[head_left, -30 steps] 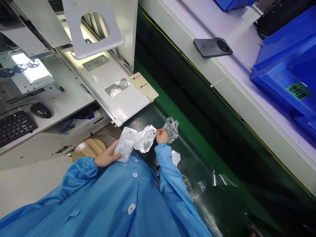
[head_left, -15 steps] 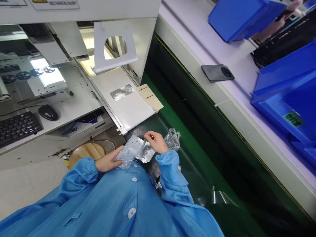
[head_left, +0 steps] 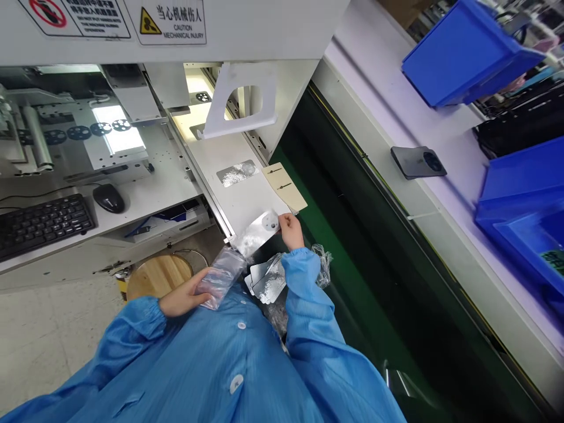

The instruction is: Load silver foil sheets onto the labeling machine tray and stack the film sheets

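Note:
My right hand pinches a silvery sheet with round holes and holds it out over the near edge of the white machine tray. My left hand stays close to my blue coat, its fingers closed on a clear plastic bag. Several more silvery sheets lie in my lap beside my right sleeve. A crumpled clear bag rests on the dark green belt just right of that sleeve. One silvery sheet lies further up the tray, next to a beige card.
A white plate with a large hole hangs over the tray. A keyboard and mouse sit at left. A round wooden stool stands below. On the right counter lie a grey phone and blue bins.
My right hand lifted one holed sheet off the stack and carried it forward to the tray's edge. The left hand stayed put with the bag. The view tilted upward.

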Demonstrator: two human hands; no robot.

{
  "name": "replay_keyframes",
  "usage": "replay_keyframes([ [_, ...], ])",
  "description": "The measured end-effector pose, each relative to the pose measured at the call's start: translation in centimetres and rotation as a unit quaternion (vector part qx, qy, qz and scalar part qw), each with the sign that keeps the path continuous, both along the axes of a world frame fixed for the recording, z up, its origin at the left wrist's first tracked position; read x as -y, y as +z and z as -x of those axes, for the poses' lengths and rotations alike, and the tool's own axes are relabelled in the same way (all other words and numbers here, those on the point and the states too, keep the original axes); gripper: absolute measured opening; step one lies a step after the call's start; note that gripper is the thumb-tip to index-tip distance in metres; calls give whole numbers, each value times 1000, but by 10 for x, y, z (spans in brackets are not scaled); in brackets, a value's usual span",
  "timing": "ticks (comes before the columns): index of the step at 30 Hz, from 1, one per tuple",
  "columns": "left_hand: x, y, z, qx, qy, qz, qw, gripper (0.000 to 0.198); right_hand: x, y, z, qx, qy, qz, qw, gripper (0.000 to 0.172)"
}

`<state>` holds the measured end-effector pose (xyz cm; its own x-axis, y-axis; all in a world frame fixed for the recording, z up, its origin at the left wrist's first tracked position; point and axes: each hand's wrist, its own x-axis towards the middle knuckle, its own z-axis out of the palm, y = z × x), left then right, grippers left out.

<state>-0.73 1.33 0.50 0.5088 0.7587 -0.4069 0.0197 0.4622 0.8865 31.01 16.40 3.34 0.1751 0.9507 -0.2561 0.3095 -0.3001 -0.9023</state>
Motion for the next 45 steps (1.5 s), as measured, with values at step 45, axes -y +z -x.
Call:
replay_keyframes([
  [45,-10,-12,6,44,7,80,996,76,16,-28,82,440,123,-108,883,33],
])
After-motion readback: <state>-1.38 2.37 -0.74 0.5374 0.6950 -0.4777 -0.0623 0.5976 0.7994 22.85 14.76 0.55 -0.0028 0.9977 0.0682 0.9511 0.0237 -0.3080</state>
